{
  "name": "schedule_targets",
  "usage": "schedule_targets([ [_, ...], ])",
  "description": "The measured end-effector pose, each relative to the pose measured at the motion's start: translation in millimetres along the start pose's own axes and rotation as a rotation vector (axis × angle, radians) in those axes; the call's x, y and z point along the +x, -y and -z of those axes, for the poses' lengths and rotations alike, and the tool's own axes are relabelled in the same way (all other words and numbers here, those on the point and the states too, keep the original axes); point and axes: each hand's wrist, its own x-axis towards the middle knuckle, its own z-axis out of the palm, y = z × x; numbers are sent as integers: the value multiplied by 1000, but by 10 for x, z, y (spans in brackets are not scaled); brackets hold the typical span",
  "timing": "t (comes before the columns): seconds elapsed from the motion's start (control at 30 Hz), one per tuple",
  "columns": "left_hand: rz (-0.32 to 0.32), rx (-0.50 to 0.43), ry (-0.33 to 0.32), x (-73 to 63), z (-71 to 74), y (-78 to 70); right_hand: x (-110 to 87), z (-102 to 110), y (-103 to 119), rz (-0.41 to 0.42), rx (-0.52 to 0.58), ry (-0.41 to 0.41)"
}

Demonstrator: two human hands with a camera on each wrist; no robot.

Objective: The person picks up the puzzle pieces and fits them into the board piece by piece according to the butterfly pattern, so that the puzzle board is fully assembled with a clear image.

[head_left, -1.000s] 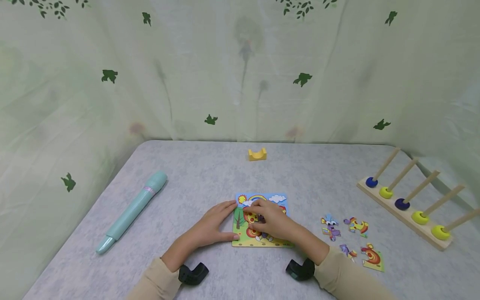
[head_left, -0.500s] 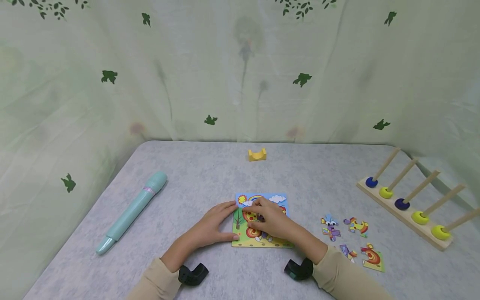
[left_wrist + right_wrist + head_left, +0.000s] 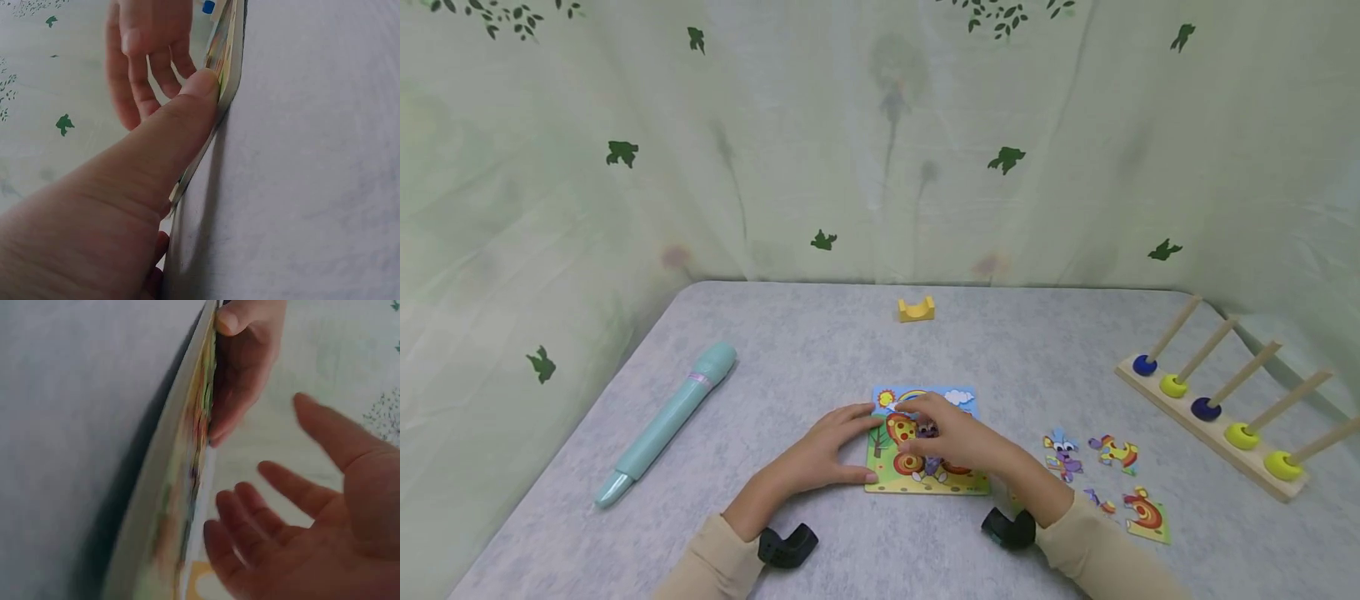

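Note:
A square picture puzzle board [image 3: 887, 483], with a butterfly figure, a sun and a rainbow on it, lies on the table before me. My left hand [image 3: 827, 450] rests at its left side, fingers stretched along the edge and thumb [image 3: 200, 84] pressing the near corner. Over the middle of the board hovers my right hand [image 3: 958, 437], fingers loosely spread and holding nothing; it hides part of the picture. The right wrist view shows the same right hand [image 3: 300, 531] with a gap between its fingertips and the board's face [image 3: 200, 425].
Several loose puzzle pieces [image 3: 1146, 517] lie right of the board, partly behind the right forearm. A wooden peg rack [image 3: 1213, 425] with blue and yellow beads stands at the right. A yellow notched block [image 3: 916, 311] is at the back, a turquoise microphone-shaped tube [image 3: 666, 425] at the left.
My right hand has lifted off the board and its fingers have spread, moving slightly right; more of the butterfly picture shows. The left hand has stayed at the board's edge.

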Motion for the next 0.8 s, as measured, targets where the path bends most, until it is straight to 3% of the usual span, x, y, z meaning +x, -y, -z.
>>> schedule_targets([
  [0.17, 1, 4, 4, 9, -10, 12, -234, 209, 130, 60, 58, -84],
  [0.33, -3, 24, 10, 16, -14, 22, -565, 447, 152, 111, -8, -236],
  [0.57, 6, 30, 19, 13, -8, 11, -1029, 677, -12, 50, -120, -383],
  [0.8, 17, 38, 24, 14, -4, 1, -1287, 707, -250, -35, -156, -419],
])
